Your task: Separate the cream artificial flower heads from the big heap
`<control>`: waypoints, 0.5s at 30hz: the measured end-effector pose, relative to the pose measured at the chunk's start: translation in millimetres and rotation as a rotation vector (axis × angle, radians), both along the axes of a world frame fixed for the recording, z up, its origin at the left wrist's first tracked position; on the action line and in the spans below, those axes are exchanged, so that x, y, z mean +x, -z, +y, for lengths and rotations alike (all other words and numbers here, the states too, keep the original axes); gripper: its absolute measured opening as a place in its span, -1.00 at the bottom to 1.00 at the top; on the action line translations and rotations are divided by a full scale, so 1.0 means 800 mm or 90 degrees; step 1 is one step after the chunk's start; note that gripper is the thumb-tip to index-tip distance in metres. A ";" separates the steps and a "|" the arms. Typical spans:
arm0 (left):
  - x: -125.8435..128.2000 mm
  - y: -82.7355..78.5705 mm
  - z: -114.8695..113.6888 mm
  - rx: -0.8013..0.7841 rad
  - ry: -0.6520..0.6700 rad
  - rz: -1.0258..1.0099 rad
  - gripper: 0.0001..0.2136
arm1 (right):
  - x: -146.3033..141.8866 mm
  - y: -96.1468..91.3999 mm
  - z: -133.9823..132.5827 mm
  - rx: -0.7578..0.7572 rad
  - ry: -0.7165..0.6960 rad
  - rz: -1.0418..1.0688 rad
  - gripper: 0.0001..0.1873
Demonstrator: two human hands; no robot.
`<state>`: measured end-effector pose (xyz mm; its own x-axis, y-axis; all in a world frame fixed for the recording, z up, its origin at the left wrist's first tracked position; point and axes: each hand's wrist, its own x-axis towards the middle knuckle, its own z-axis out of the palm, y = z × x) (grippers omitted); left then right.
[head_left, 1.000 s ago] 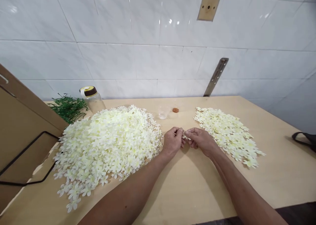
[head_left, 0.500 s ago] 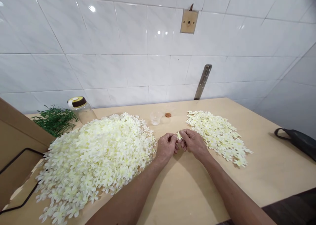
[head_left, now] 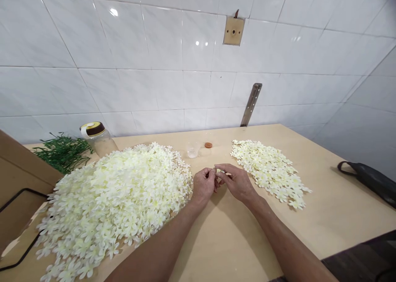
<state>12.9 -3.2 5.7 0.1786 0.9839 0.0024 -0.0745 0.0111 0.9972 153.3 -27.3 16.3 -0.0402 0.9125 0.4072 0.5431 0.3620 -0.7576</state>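
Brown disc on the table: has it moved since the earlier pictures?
No. The brown disc lies just right of the clear cup, as before; only the view shifted.

Hands [head_left: 220, 182] between 2 flower piles [head_left: 117, 199] — on table [head_left: 324, 216]

Wooden table [head_left: 324, 216] — large flower heap [head_left: 117, 191], small flower heap [head_left: 269, 170], 1 jar [head_left: 97, 138]

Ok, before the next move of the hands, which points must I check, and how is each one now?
1. The flower is held by both hands: ok, left hand and right hand pinch it.
2. The grip is firm: cannot tell, mostly hidden.
3. The big pile is near the left hand: ok, just beside it.
4. The small pile is apart from the big pile: ok, bare table between.
5. The cup is away from the hands: ok, behind them.
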 end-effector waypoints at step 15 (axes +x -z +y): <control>0.003 0.004 -0.002 -0.006 -0.015 -0.018 -0.76 | -0.001 -0.008 -0.004 -0.127 0.172 -0.114 -0.55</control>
